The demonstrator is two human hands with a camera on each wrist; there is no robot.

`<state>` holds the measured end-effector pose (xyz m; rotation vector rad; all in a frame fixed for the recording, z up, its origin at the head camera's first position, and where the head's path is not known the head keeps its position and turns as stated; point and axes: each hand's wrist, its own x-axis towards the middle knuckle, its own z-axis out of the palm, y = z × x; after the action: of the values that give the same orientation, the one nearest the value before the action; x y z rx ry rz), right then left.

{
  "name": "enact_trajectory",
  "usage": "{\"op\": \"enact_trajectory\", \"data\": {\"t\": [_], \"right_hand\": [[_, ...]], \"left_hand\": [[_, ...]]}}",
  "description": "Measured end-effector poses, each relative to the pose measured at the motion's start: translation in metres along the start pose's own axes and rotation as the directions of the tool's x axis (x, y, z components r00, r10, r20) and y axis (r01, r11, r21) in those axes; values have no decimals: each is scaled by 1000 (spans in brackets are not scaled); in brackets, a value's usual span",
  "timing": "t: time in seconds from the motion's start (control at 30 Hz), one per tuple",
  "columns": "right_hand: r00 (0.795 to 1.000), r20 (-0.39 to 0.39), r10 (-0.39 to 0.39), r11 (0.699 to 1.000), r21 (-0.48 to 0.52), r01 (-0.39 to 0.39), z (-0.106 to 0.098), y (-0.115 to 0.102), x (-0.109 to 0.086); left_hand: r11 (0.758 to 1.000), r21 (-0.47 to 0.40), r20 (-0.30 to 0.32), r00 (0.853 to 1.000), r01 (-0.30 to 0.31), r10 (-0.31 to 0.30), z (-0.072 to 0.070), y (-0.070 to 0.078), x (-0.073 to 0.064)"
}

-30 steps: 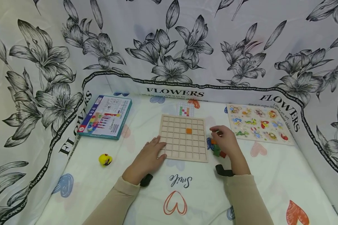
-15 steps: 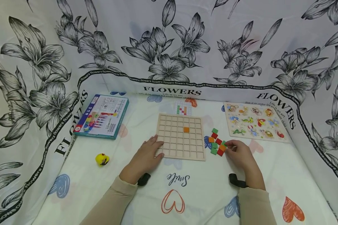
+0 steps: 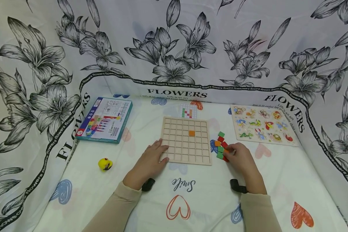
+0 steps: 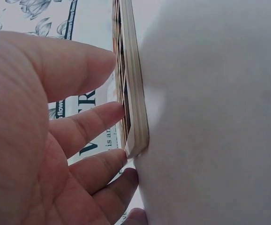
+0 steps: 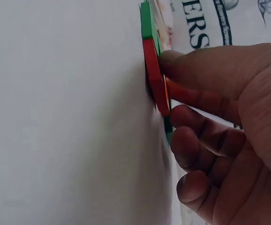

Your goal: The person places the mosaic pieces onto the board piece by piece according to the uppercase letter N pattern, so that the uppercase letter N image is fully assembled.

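A wooden grid board (image 3: 178,149) lies mid-table with one orange square tile (image 3: 192,133) in a cell. My left hand (image 3: 148,162) rests spread at the board's left edge, thumb by its near corner; in the left wrist view the fingertips touch the board's rim (image 4: 136,93). Right of the board, several loose tiles lie in a cluster, among them a green tile (image 3: 221,134) and a red tile (image 5: 155,77). Over this cluster my right hand (image 3: 243,159) pinches a loose orange tile (image 3: 226,151) between thumb and forefinger, its other fingers curled. The fingers partly hide the nearby tiles.
Behind the board lies a small pattern card (image 3: 188,111). A boxed toy set (image 3: 105,119) stands back left, with a yellow rubber duck (image 3: 105,164) nearer. An insect picture board (image 3: 264,125) lies back right. A flower-printed curtain (image 3: 174,48) closes off the back.
My right hand moved from above the tiles to their right side, then back left onto the orange tile. The left hand stays at the board; the view shifted slightly.
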<state>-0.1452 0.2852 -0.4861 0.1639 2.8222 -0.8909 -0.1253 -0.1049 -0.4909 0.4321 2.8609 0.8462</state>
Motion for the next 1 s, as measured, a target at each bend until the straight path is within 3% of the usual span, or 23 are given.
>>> {"op": "enact_trajectory", "data": {"t": [0.23,0.6,0.7,0.83,1.0], "right_hand": [[999,24,37,999,-23,-36,0,-1,-1],[997,1,82,993,80,-82,-2,-10,-4],[997,-61,52,990,134,-43,-7,-23,-3],[991,-127,-52,984,161,72,-6,-51,4],[982,-98,-163,971,160,177,15,-86,24]], "left_hand": [[1000,3,-1,1000,2,-2,0,0,0],[1000,12,5,1000,7,-7,0,1,-1],[1000,14,4,1000,10,-10,-1,0,-2],[1000,8,2,1000,6,-6,-2,0,-2],[1000,-4,2,1000,2,-2,0,0,0]]}}
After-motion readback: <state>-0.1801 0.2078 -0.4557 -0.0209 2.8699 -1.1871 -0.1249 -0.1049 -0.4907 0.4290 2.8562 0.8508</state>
